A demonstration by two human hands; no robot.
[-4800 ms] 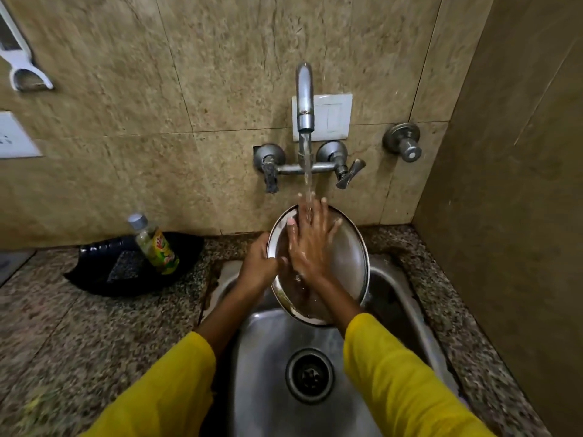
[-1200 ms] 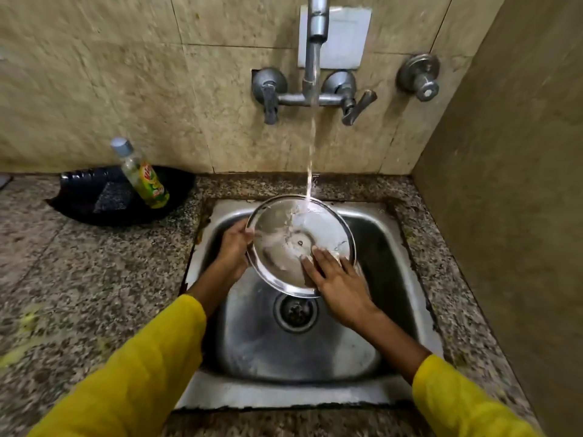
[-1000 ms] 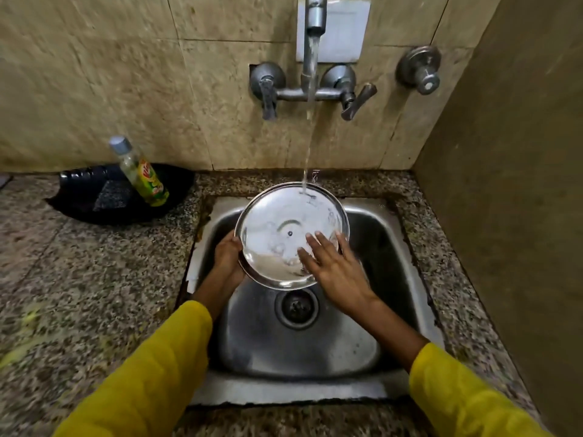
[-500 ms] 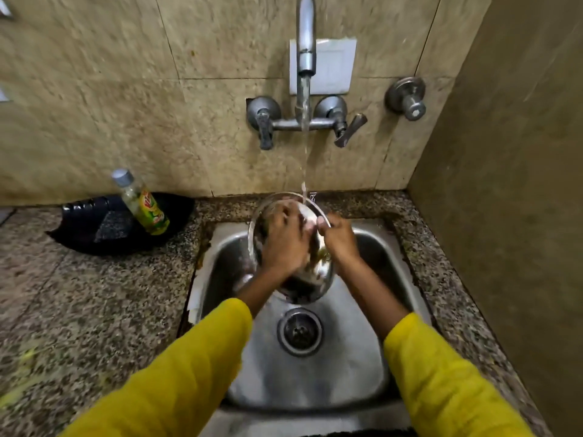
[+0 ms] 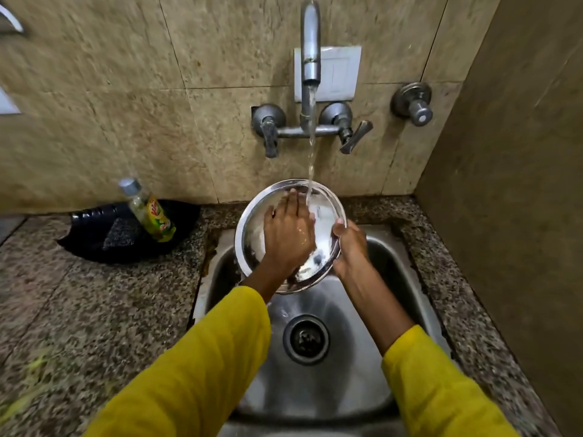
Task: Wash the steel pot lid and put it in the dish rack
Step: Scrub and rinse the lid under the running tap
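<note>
The round steel pot lid (image 5: 325, 228) is held tilted above the steel sink (image 5: 394, 279), under the stream of water running from the wall tap (image 5: 310, 42). My right hand (image 5: 351, 247) grips the lid's right rim. My left hand (image 5: 288, 231) lies flat on the lid's face, fingers spread, water falling just beside its fingertips. Both arms wear yellow sleeves. No dish rack is in view.
A dish soap bottle (image 5: 148, 211) leans in a black tray (image 5: 94, 241) with a scrubber on the granite counter at left. The drain (image 5: 306, 339) lies below the lid. A tiled wall stands behind, a side wall close at right.
The hands swapped roles: earlier my left hand held the rim and my right rubbed. Now my right hand holds the right rim and my left rubs the face. The lid has risen toward the tap.
</note>
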